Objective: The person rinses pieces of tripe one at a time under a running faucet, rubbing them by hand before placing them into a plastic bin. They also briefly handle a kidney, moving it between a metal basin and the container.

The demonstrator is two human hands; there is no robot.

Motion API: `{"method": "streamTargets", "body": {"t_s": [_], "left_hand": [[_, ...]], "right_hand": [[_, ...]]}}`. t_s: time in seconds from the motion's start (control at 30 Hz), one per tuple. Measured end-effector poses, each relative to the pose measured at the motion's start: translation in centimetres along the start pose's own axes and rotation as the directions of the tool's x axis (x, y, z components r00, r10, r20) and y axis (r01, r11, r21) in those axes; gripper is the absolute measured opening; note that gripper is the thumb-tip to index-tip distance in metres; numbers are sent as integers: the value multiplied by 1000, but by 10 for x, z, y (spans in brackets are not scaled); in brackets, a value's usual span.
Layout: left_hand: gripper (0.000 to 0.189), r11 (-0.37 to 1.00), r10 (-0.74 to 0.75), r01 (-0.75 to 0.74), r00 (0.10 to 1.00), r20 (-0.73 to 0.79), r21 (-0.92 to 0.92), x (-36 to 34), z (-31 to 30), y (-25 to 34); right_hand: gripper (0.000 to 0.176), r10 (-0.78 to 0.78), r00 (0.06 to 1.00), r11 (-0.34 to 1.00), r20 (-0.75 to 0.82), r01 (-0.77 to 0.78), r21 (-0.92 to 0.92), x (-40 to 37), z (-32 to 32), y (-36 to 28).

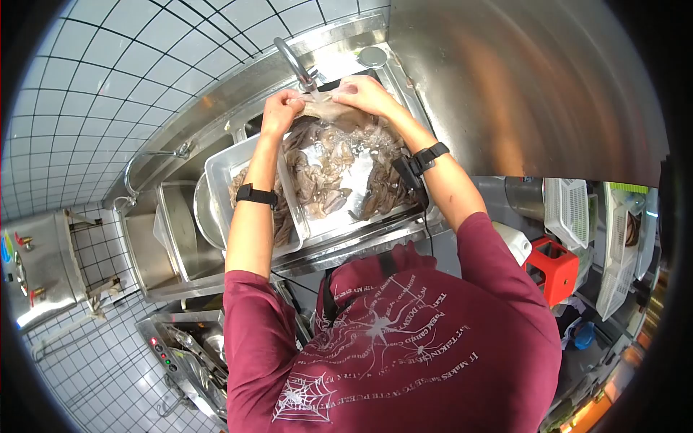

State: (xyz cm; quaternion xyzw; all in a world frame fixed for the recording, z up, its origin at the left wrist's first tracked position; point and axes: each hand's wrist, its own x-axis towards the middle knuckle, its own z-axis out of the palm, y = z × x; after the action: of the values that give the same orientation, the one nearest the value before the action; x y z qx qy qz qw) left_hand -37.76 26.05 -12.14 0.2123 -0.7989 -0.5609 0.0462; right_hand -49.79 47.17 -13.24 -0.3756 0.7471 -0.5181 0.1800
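Both hands are raised at the far side of the sink, close under the running faucet (292,61). My left hand (281,112) pinches one end of a pale, limp piece (325,110), seemingly tripe or similar meat. The other end is between the fingers of my right hand (361,94), so the piece stretches between them. Below it, many brownish, soft pieces (310,177) lie in water in the sink basin. A translucent plastic tub (296,209) with more such pieces sits left of them, under my left forearm.
A second faucet (133,173) and a metal basin (148,231) are at the left. A round metal bowl (208,213) stands beside the tub. At the right are a red stool (552,270) and white plastic baskets (567,209). A steel panel (498,86) borders the sink's right side.
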Motion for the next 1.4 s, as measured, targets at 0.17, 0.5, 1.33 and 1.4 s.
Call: {"method": "streamTargets", "body": {"t_s": [0.17, 0.5, 1.33, 1.4], "left_hand": [[19, 816, 156, 18, 956, -250, 578, -11, -2, 11], [26, 768, -384, 213, 908, -169, -604, 7, 42, 12], [39, -553, -80, 74, 987, 142, -830, -30, 74, -81], [39, -446, -53, 104, 988, 143, -889, -35, 80, -68]], "right_hand": [[28, 12, 999, 1000, 35, -12, -3, 6, 0, -13], [22, -109, 986, 990, -127, 96, -101, -2, 27, -36], [10, 93, 856, 939, -508, 93, 330, -5, 113, -93], [12, 15, 871, 980, -490, 84, 179, -4, 122, -96]]}}
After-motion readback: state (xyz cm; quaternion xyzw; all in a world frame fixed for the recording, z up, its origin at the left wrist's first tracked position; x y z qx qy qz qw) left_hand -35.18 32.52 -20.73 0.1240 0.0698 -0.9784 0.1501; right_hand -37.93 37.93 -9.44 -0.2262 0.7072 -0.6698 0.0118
